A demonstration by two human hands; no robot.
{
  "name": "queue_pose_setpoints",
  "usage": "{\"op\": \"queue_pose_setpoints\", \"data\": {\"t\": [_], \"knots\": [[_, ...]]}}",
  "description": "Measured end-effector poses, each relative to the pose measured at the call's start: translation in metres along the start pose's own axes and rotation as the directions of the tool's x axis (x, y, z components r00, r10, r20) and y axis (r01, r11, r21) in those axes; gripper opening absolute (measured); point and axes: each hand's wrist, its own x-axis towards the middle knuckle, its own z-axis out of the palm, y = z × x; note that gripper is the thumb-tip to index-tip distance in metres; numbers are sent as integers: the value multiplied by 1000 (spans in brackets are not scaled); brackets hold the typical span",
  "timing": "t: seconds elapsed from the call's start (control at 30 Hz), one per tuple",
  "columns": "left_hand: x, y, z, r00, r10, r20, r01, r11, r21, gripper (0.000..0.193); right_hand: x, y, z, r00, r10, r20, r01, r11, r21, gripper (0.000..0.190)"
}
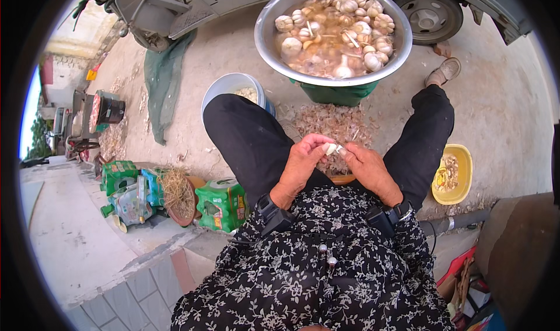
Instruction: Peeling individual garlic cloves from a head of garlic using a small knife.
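Observation:
My left hand [303,159] holds a pale, peeled garlic clove [331,148] between thumb and fingers, above my lap. Close to it on the right, my right hand [366,166] pinches a small whitish thing at its fingertips; whether it is a knife blade or a bit of garlic I cannot tell. Papery garlic skins [334,123] lie heaped on the ground beyond and below both hands. Beyond the heap, a wide metal basin [267,59] holds garlic bulbs [291,46] in cloudy water, resting on a green support [337,93]. A bucket [214,88] with peeled cloves [247,94] stands beside my left knee.
To the right, a yellow plastic basin [467,177] holds garlic pieces. Green-wrapped bottle packs [222,205] and a bowl of dry straw [177,188] stand at left. A green cloth [162,86] lies on the concrete. A vehicle wheel [425,18] stands behind the large basin.

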Motion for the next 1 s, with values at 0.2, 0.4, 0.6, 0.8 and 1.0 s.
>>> {"op": "queue_pose_setpoints", "data": {"t": [0.2,0.4,0.6,0.8,1.0], "knots": [[-2,-1,1,984,-153,95,173,953,-248,21,4,15,5,945,34,326,-260,682,684,25],[-3,-4,4,992,-119,38,122,988,-97,24,3,16,12,973,62,222,-170,843,510,23],[4,-11,-3,983,-184,30,185,941,-283,26,-3,5,10,990,4,141,-44,959,280,25],[12,-16,-19,939,-215,267,342,512,-788,30,-12,7,-22,874,86,479,-449,523,724,30],[9,16,-19,976,-136,171,216,718,-661,33,-1,25,-4,982,183,-55,-190,910,-369,29]]}}
